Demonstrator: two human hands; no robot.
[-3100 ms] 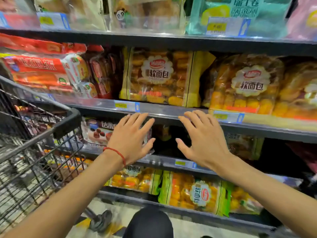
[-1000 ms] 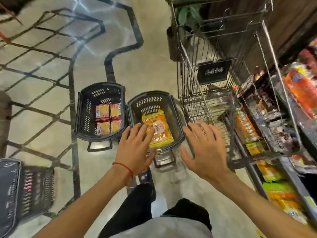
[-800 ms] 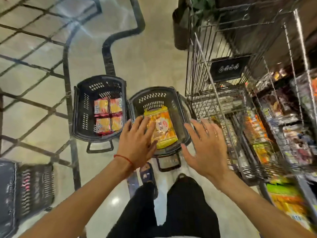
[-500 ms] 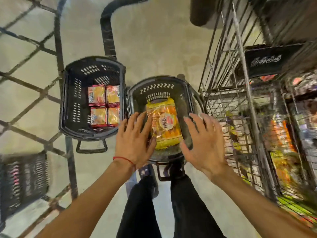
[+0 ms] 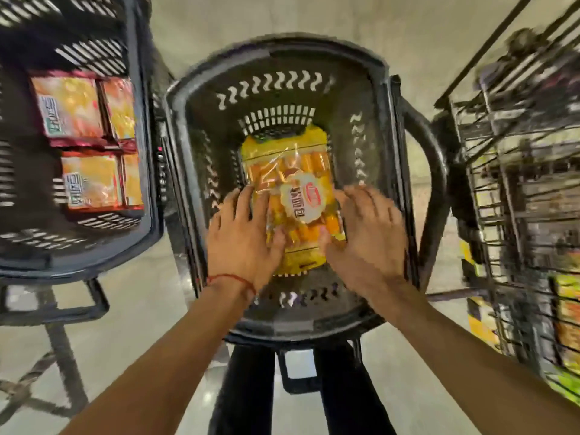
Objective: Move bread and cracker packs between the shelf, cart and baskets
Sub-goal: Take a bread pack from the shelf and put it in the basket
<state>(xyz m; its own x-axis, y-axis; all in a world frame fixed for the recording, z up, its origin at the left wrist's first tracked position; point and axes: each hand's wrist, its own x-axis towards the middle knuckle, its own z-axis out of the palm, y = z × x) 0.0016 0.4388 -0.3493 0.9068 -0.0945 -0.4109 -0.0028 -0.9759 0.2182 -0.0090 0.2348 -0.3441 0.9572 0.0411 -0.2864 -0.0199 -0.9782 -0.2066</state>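
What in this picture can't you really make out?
Head view only:
Bread pack: its near edges lie under the left hand and right hand; motion blur hides whether they grip it.
Cracker packs in the left basket: print blurred; the basket is cut off by the left edge.
Cart: contents smeared, cut off by the right edge.

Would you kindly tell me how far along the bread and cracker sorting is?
Done: cracker packs lie in the left basket. In hand: left hand and right hand touch the bread pack in the middle basket; grip unclear. Left: probably lifting it out, perhaps toward the cart.
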